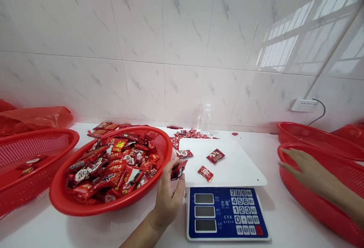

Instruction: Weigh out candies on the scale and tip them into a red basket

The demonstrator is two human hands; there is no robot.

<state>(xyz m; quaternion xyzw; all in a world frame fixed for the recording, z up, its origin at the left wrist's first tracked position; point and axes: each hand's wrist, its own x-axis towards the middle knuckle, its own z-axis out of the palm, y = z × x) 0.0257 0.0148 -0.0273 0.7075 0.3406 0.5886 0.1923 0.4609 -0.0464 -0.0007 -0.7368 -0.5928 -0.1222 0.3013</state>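
Packets [119,164] in heaped basket [162,142] left of scale [224,214], others on its pan [236,168], right-hand basket [307,198] opposite, seemingly a bottle [207,117] behind, near wall [142,32].

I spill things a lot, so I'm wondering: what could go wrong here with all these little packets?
The edge packet, at the left side of the white tray, might slip off. The left hand, pinching a held packet, is close by and could perhaps knock it. And the heaped basket is piled with packets, so a bump might spill some onto the table.
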